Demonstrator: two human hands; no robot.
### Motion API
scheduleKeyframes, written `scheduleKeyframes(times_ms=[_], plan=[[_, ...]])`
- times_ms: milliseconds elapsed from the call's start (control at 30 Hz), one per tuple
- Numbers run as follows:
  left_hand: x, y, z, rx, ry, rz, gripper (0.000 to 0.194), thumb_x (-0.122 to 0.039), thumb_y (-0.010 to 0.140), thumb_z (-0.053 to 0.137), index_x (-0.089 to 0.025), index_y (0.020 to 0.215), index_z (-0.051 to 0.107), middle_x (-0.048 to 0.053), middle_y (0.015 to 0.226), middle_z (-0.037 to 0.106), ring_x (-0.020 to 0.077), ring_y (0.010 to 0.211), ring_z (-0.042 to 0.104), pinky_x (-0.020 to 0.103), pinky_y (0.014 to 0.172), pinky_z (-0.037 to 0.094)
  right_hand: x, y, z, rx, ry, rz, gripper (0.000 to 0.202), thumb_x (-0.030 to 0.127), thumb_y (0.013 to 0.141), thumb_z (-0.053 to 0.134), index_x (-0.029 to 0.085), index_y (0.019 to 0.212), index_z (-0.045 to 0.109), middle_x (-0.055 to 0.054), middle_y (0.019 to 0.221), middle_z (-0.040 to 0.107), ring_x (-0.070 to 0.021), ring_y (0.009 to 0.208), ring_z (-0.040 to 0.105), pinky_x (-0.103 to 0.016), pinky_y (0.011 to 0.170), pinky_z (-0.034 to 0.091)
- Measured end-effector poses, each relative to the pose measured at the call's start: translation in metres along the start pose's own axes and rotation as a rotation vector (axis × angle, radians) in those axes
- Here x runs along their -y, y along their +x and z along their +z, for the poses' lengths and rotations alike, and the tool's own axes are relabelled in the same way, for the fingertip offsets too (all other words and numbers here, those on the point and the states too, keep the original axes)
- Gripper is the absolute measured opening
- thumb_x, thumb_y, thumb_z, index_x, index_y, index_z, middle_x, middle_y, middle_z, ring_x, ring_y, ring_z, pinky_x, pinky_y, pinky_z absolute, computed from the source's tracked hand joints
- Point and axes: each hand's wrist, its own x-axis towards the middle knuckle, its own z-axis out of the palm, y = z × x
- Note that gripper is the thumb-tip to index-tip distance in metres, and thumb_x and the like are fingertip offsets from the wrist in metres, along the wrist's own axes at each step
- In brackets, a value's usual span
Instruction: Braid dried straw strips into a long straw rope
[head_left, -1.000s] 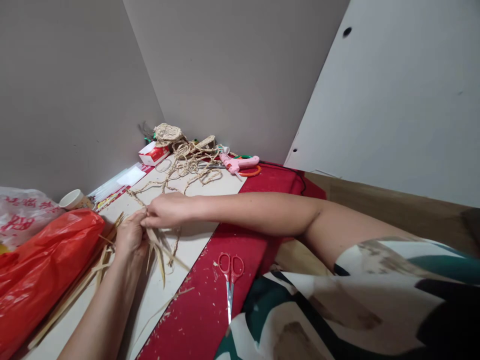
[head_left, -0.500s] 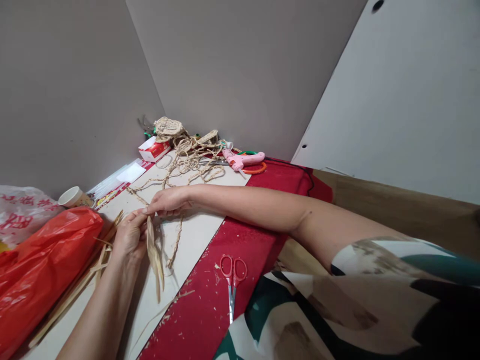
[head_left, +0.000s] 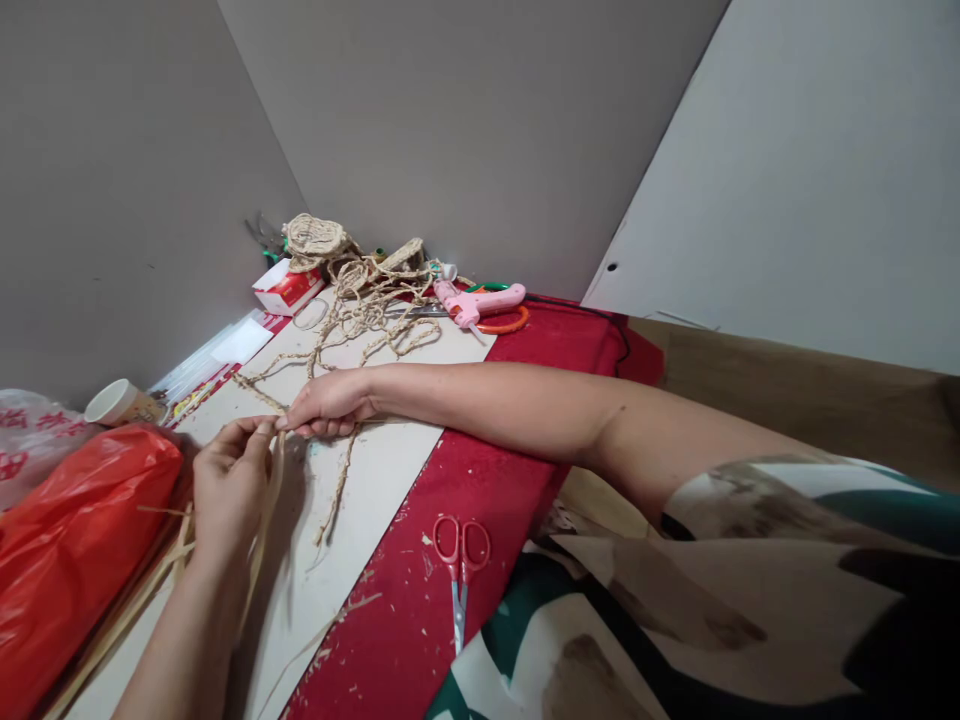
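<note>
My left hand (head_left: 231, 470) pinches a pale, dried plant-fibre strip (head_left: 271, 495), whose long end hangs down beside the wrist. Right against its fingertips is my right hand (head_left: 330, 402), closed with thumb and fingers on the twisted fibre cord. The exact joint between the fingertips is too small to make out. Twisted fibre cord (head_left: 341, 490) trails below the right hand onto the pale board (head_left: 375, 520). Beyond the hands, more of it runs to a tangled heap of cord (head_left: 360, 300) with a coiled piece (head_left: 315, 238) on top.
Red-handled scissors (head_left: 460, 560) lie on the red cloth (head_left: 397, 600). A pink glue gun (head_left: 480, 302) rests at the back, near a red and white box (head_left: 289, 290). At the left are a paper cup (head_left: 120, 402), a red plastic bag (head_left: 90, 540) and loose fibre strips (head_left: 112, 640).
My left hand has turned and shifted left. The hanging fibre strip has swung in close to the left wrist. The right hand still grips beside it, and the view has shifted slightly.
</note>
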Motion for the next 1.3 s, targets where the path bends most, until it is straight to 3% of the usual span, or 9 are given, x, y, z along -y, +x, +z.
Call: scheduleKeyframes(times_ms=[133, 267, 400, 633, 733, 900, 1067, 1200, 1300], plan=[[-0.005, -0.001, -0.009, -0.008, 0.373, 0.201, 0.024, -0.037, 0.072, 0.063, -0.016, 0.081, 0.068, 0.003, 0.069, 0.063, 0.0106, 0.053, 0.047, 0.020, 0.048, 0.035, -0.001, 0.000, 0.006, -0.048, 0.062, 0.001, 0.031, 0.028, 0.091, 0.044, 0.012, 0.065, 0.046, 0.010, 0.041, 0.027, -0.0010, 0.029, 0.021, -0.011, 0.029, 0.015], [-0.013, -0.003, -0.015, 0.059, 0.435, 0.192, 0.028, -0.039, 0.074, 0.061, -0.018, 0.090, 0.066, 0.001, 0.060, 0.059, 0.0132, 0.051, 0.049, 0.021, 0.047, 0.036, -0.002, 0.000, 0.013, -0.072, 0.160, 0.025, 0.027, 0.025, 0.091, 0.044, 0.010, 0.070, 0.051, 0.012, 0.043, 0.022, -0.0001, 0.029, 0.018, -0.010, 0.029, 0.013], [-0.018, -0.010, -0.009, 0.101, 0.450, 0.139, 0.048, -0.039, 0.072, 0.063, -0.020, 0.116, 0.057, -0.001, 0.060, 0.061, 0.0151, 0.046, 0.051, 0.022, 0.044, 0.036, -0.002, -0.001, 0.017, -0.053, 0.279, 0.012, 0.027, 0.023, 0.092, 0.041, 0.011, 0.070, 0.049, 0.012, 0.044, 0.021, 0.0004, 0.029, 0.015, -0.009, 0.029, 0.012], [-0.024, -0.024, -0.001, 0.071, 0.722, 0.329, 0.081, -0.027, 0.068, 0.067, -0.020, 0.142, 0.035, 0.000, 0.061, 0.066, 0.0188, 0.051, 0.057, 0.024, 0.051, 0.039, -0.003, 0.004, 0.020, -0.052, 0.349, 0.030, 0.031, 0.017, 0.090, 0.043, 0.015, 0.061, 0.032, 0.012, 0.043, 0.023, 0.0002, 0.028, 0.016, -0.009, 0.027, 0.011], [-0.030, -0.019, -0.011, 0.116, 0.664, 0.235, 0.076, -0.032, 0.070, 0.066, -0.024, 0.140, 0.036, -0.001, 0.061, 0.067, 0.0187, 0.051, 0.060, 0.024, 0.050, 0.042, -0.001, 0.004, 0.017, -0.031, 0.363, 0.039, 0.029, 0.014, 0.089, 0.041, 0.015, 0.061, 0.034, 0.012, 0.043, 0.021, 0.0000, 0.028, 0.016, -0.009, 0.027, 0.012], [-0.028, -0.001, -0.025, -0.082, 0.249, 0.006, 0.032, -0.032, 0.068, 0.068, -0.018, 0.096, 0.066, 0.004, 0.077, 0.068, 0.0140, 0.065, 0.063, 0.021, 0.061, 0.048, 0.000, 0.006, 0.011, 0.110, 0.453, 0.032, 0.023, 0.012, 0.090, 0.037, 0.013, 0.067, 0.042, 0.012, 0.044, 0.018, -0.0005, 0.029, 0.016, -0.009, 0.026, 0.013], [-0.019, -0.003, -0.014, 0.248, -0.166, -0.392, 0.026, -0.032, 0.063, 0.071, -0.013, 0.079, 0.064, 0.002, 0.067, 0.061, 0.0088, 0.050, 0.052, 0.020, 0.047, 0.044, -0.003, 0.011, 0.008, 0.166, 0.432, 0.025, 0.026, 0.013, 0.089, 0.038, 0.014, 0.063, 0.037, 0.011, 0.046, 0.019, -0.0002, 0.030, 0.016, -0.008, 0.027, 0.013], [-0.015, -0.012, -0.008, 0.215, -0.151, -0.386, 0.026, -0.032, 0.063, 0.074, -0.013, 0.074, 0.060, -0.007, 0.052, 0.042, 0.0009, 0.037, 0.028, 0.012, 0.034, 0.018, -0.004, 0.008, 0.003, 0.195, 0.293, 0.028, 0.026, 0.014, 0.088, 0.040, 0.014, 0.062, 0.037, 0.011, 0.045, 0.021, -0.0002, 0.031, 0.015, -0.009, 0.029, 0.012], [-0.011, -0.013, -0.009, 0.218, -0.080, -0.350, 0.028, -0.034, 0.060, 0.075, -0.013, 0.070, 0.060, -0.009, 0.049, 0.033, 0.0009, 0.037, 0.024, 0.012, 0.035, 0.015, -0.005, 0.003, 0.001, 0.192, 0.071, -0.002, 0.021, 0.013, 0.085, 0.043, 0.013, 0.064, 0.042, 0.010, 0.046, 0.025, -0.0009, 0.032, 0.018, -0.011, 0.032, 0.012]])
